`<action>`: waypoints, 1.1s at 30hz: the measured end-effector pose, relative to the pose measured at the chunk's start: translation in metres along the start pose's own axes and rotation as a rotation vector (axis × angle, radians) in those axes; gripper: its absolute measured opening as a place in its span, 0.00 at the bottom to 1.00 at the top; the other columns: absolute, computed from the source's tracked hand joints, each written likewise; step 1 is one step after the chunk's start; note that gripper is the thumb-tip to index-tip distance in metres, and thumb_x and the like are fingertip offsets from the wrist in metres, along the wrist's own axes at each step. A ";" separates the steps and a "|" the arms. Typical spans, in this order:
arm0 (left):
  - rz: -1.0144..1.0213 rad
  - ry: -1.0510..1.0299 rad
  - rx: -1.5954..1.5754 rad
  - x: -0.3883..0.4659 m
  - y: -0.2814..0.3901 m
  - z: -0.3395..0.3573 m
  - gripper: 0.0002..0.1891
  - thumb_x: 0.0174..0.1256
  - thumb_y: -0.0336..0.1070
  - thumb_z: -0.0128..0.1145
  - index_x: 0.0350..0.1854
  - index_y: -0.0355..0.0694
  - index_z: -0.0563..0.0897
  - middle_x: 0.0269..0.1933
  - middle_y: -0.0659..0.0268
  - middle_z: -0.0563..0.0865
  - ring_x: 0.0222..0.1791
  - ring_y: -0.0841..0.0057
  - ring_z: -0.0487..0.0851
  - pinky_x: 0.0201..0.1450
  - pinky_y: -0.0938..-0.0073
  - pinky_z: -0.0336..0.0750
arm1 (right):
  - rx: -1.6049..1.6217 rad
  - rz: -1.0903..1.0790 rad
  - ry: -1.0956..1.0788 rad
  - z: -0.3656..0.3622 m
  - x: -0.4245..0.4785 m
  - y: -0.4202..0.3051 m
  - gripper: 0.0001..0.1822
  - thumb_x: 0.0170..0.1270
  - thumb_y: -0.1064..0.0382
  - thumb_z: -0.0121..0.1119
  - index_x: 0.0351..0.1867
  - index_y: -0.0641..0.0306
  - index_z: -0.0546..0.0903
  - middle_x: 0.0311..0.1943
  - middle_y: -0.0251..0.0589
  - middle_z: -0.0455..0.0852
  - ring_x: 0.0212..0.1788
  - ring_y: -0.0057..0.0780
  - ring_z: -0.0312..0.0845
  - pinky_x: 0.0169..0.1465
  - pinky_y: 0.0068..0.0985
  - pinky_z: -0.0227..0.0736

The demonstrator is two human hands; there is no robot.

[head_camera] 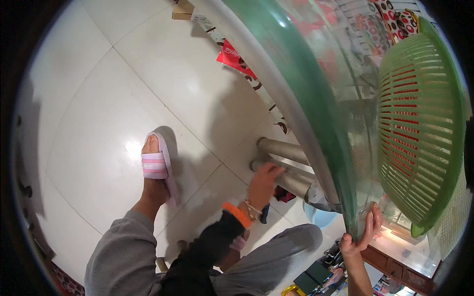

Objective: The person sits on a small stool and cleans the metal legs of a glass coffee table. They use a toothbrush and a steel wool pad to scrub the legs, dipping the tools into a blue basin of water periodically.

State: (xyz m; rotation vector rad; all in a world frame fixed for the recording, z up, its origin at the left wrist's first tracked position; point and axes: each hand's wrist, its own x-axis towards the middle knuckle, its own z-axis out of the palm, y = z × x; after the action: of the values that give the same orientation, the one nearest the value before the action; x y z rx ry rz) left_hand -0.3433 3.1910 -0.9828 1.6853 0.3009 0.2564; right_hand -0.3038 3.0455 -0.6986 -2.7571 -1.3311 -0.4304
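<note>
My left hand (261, 185), below a black sleeve with an orange cuff and a beaded bracelet, is blurred beside the metal table legs (292, 150). Its fingers point right, and nothing shows in them. At the lower right my right hand (361, 233) grips the rim of a glass tabletop (314, 81), thumb on the near side and fingers over the glass. The thick edge looks green, with a grey metal frame rail (274, 74) along it. A green slotted plastic basket (418, 125) stands on the glass, with something red showing through its slots.
Pale floor tiles (107, 122) lie under my pink-and-white slide sandal (154, 164). A light blue basin (322, 218) is on the floor beyond the table legs. A cardboard box (182, 11) stands at the top. A wooden cabinet with drawers (392, 264) is at the lower right.
</note>
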 end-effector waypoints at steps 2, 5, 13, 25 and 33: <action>-0.064 -0.024 0.081 0.005 -0.049 0.003 0.23 0.46 0.18 0.49 0.48 0.40 0.81 0.46 0.53 0.80 0.47 0.54 0.77 0.52 0.62 0.74 | -0.008 -0.013 -0.011 0.001 0.004 -0.003 0.31 0.62 0.47 0.51 0.60 0.68 0.69 0.60 0.62 0.68 0.61 0.56 0.64 0.62 0.51 0.57; -0.074 -0.099 0.081 0.014 -0.093 0.005 0.22 0.46 0.18 0.49 0.47 0.38 0.81 0.49 0.55 0.79 0.50 0.55 0.76 0.52 0.63 0.73 | -0.007 -0.025 -0.008 0.003 0.007 0.000 0.31 0.63 0.46 0.50 0.60 0.68 0.68 0.60 0.62 0.68 0.61 0.56 0.64 0.63 0.50 0.57; 0.119 -0.108 -0.004 0.014 0.089 -0.018 0.22 0.50 0.24 0.52 0.49 0.47 0.80 0.45 0.62 0.78 0.48 0.58 0.75 0.46 0.61 0.74 | -0.042 -0.012 -0.023 -0.001 -0.001 0.003 0.32 0.63 0.45 0.50 0.60 0.69 0.68 0.60 0.62 0.68 0.61 0.56 0.64 0.63 0.50 0.56; 0.006 0.098 -0.114 -0.015 0.058 0.004 0.20 0.50 0.19 0.49 0.49 0.36 0.78 0.47 0.53 0.77 0.46 0.53 0.75 0.50 0.59 0.71 | -0.014 0.016 -0.010 0.002 -0.007 0.004 0.33 0.63 0.44 0.50 0.60 0.68 0.69 0.60 0.61 0.69 0.61 0.55 0.65 0.64 0.49 0.56; -0.303 0.113 0.146 -0.024 -0.047 0.015 0.24 0.54 0.20 0.47 0.57 0.36 0.74 0.47 0.50 0.77 0.48 0.52 0.75 0.52 0.62 0.71 | -0.032 -0.004 -0.003 0.002 0.002 -0.003 0.36 0.64 0.39 0.49 0.61 0.69 0.68 0.59 0.63 0.69 0.61 0.56 0.64 0.63 0.49 0.56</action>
State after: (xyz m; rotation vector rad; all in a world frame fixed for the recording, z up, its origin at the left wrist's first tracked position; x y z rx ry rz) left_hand -0.3627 3.1743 -1.0310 1.7445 0.6662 0.1057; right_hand -0.3041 3.0495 -0.7005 -2.7824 -1.3424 -0.4525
